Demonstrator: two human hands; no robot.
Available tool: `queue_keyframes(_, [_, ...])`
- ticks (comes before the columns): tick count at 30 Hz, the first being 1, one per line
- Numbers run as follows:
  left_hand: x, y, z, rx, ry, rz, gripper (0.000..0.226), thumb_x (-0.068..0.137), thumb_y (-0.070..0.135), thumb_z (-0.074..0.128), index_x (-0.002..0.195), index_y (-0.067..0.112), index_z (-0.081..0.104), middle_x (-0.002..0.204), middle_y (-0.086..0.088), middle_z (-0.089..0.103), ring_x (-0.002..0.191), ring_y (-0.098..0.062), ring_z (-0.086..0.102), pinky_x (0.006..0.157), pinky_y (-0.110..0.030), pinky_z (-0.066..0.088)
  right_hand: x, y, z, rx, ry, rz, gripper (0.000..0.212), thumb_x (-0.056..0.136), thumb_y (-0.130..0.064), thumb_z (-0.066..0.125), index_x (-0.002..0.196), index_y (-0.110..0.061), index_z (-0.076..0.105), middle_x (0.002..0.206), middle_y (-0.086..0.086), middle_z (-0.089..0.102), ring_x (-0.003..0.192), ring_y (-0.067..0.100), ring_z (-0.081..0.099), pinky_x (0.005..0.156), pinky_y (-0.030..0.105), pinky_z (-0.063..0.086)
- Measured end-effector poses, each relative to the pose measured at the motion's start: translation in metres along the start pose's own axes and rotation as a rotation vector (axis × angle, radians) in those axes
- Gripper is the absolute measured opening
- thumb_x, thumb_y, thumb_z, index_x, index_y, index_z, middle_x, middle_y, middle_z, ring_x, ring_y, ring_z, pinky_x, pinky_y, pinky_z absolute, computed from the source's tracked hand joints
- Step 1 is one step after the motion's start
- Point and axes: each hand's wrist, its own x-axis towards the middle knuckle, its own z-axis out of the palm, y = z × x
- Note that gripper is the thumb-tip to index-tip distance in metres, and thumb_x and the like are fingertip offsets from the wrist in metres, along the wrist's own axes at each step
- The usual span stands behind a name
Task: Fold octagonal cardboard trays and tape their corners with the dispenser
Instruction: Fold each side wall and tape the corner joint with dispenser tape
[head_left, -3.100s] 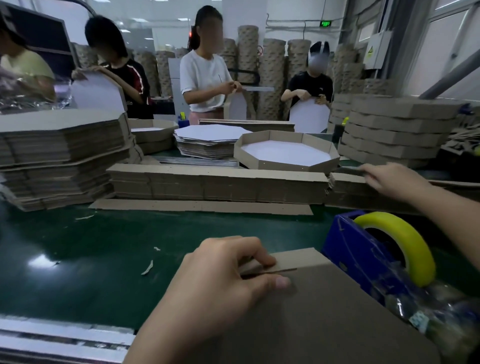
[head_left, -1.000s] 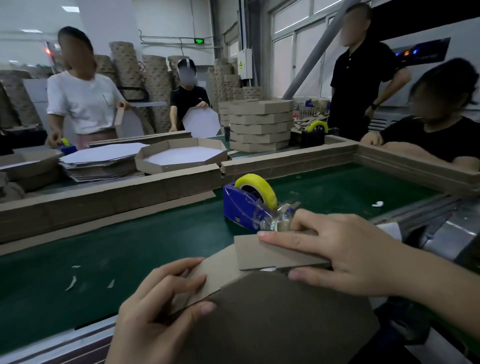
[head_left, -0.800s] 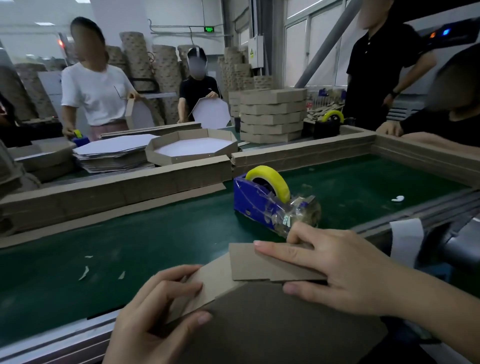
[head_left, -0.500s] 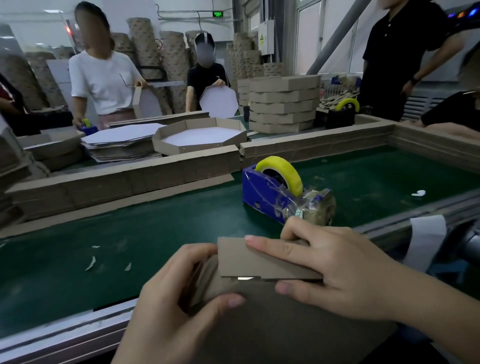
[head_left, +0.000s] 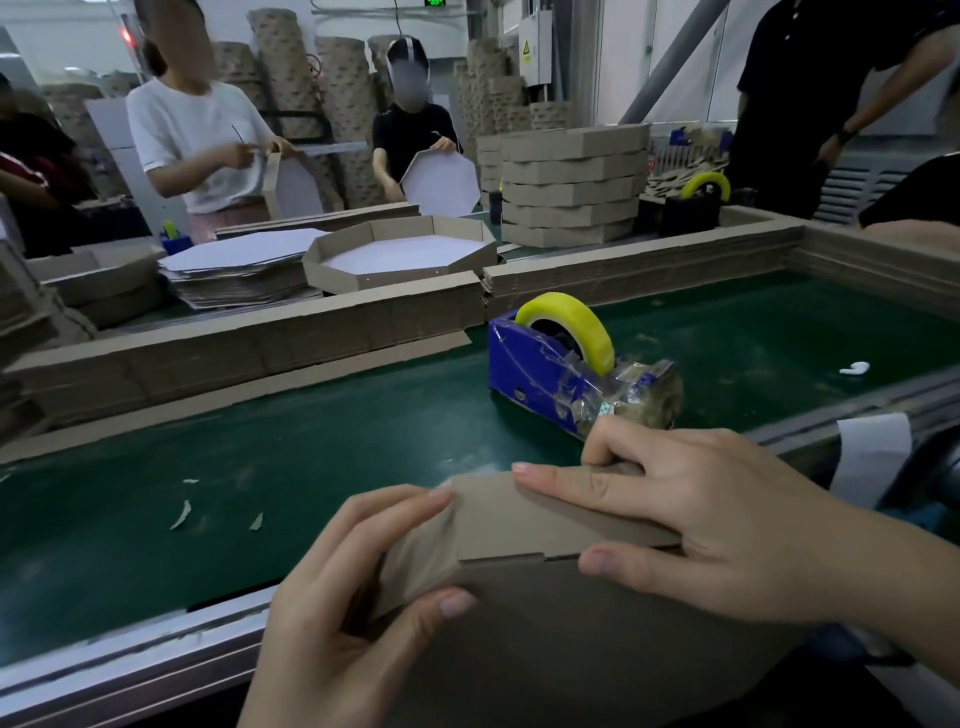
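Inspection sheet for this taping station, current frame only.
Surface: green conveyor belt.
Job's things: brown cardboard tray blank held over near edge, two flaps folded to meet at a corner; blue tape dispenser with yellow roll stands beyond it.
Clutter: small paper scraps on belt.
Grippers: left hand and right hand each grip a flap.
Cables: nothing seen on belt.
Surroundings: finished octagonal tray, stack of folded trays, other workers beyond cardboard strips.

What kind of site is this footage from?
Probably a packaging workshop's hand-assembly line: a green conveyor belt as the work surface, stacked folded cardboard trays behind it, and a tape dispenser on the belt.
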Motion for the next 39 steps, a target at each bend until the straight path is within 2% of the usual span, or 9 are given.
queue_keyframes(9, [-0.002, -0.004, -0.005, 0.017, -0.021, -0.021, 0.042, 0.086, 0.055, 0.059, 0.116, 0.026, 0.064, 0.115, 0.002, 0.062, 0.109, -0.017, 0.062, 0.088, -0.019, 0.046, 0.006, 0.002, -0.002, 0.012, -0.044, -0.015, 0.053, 0.096, -0.066, 0.026, 0.146, -0.049, 0.032, 0.099, -0.014, 0.043, 0.069, 0.002, 0.048, 0.059, 0.02, 0.037])
queue_keyframes(16, [-0.002, -0.005, -0.004, -0.025, -0.02, -0.032, 0.043, 0.085, 0.054, 0.062, 0.121, 0.031, 0.06, 0.118, 0.005, 0.06, 0.112, -0.016, 0.06, 0.088, -0.015, 0.044, 0.011, -0.001, 0.0, -0.021, -0.072, -0.025, 0.053, 0.097, -0.066, 0.022, 0.147, -0.05, 0.028, 0.099, -0.014, 0.042, 0.068, 0.0, 0.043, 0.056, 0.021, 0.039])
queue_keyframes(22, [-0.002, -0.006, -0.008, 0.037, -0.061, 0.005, 0.039, 0.088, 0.053, 0.057, 0.116, 0.026, 0.063, 0.114, -0.005, 0.061, 0.108, -0.016, 0.061, 0.087, -0.017, 0.045, 0.012, -0.001, -0.001, -0.04, -0.062, -0.041, 0.055, 0.097, -0.067, 0.02, 0.148, -0.048, 0.027, 0.099, -0.012, 0.041, 0.066, 0.002, 0.044, 0.055, 0.024, 0.042])
queue_keyframes(29, [0.003, -0.002, -0.014, 0.073, -0.115, -0.005, 0.031, 0.089, 0.047, 0.058, 0.112, 0.029, 0.066, 0.121, 0.0, 0.058, 0.108, -0.016, 0.061, 0.089, -0.015, 0.043, 0.013, -0.001, -0.002, -0.19, -0.097, -0.107, 0.073, 0.091, -0.069, 0.03, 0.154, -0.034, 0.017, 0.108, -0.007, 0.041, 0.08, 0.004, 0.044, 0.064, 0.026, 0.046])
queue_keyframes(31, [0.01, 0.003, -0.015, 0.113, -0.168, 0.001, 0.029, 0.087, 0.041, 0.059, 0.111, 0.029, 0.07, 0.127, 0.001, 0.057, 0.112, -0.015, 0.06, 0.09, -0.018, 0.045, 0.015, -0.002, -0.002, -0.201, -0.087, -0.129, 0.076, 0.091, -0.069, 0.027, 0.155, -0.03, 0.014, 0.111, -0.007, 0.041, 0.085, 0.005, 0.043, 0.07, 0.027, 0.047])
queue_keyframes(34, [0.026, 0.014, -0.009, 0.295, -0.288, 0.079, 0.033, 0.089, 0.044, 0.055, 0.115, 0.031, 0.07, 0.128, 0.006, 0.058, 0.113, -0.013, 0.059, 0.087, -0.032, 0.051, 0.022, -0.005, 0.0, -0.206, -0.066, -0.146, 0.084, 0.09, -0.071, 0.025, 0.156, -0.025, 0.003, 0.116, -0.009, 0.038, 0.096, 0.007, 0.044, 0.083, 0.03, 0.047])
queue_keyframes(37, [0.04, 0.021, -0.001, 0.503, -0.398, 0.164, 0.039, 0.092, 0.05, 0.046, 0.123, 0.036, 0.065, 0.116, 0.007, 0.062, 0.097, -0.015, 0.058, 0.077, -0.034, 0.05, 0.028, -0.008, 0.004, -0.151, -0.021, -0.128, 0.091, 0.088, -0.07, 0.039, 0.156, -0.027, -0.004, 0.107, -0.015, 0.037, 0.091, -0.001, 0.037, 0.082, 0.025, 0.043])
queue_keyframes(39, [0.042, 0.022, 0.001, 0.527, -0.422, 0.154, 0.041, 0.094, 0.051, 0.042, 0.125, 0.037, 0.064, 0.11, 0.005, 0.061, 0.092, -0.016, 0.057, 0.073, -0.032, 0.049, 0.028, -0.003, 0.005, -0.006, -0.006, -0.093, 0.091, 0.085, -0.067, 0.051, 0.154, -0.036, 0.001, 0.111, -0.018, 0.045, 0.099, -0.001, 0.045, 0.087, 0.027, 0.044])
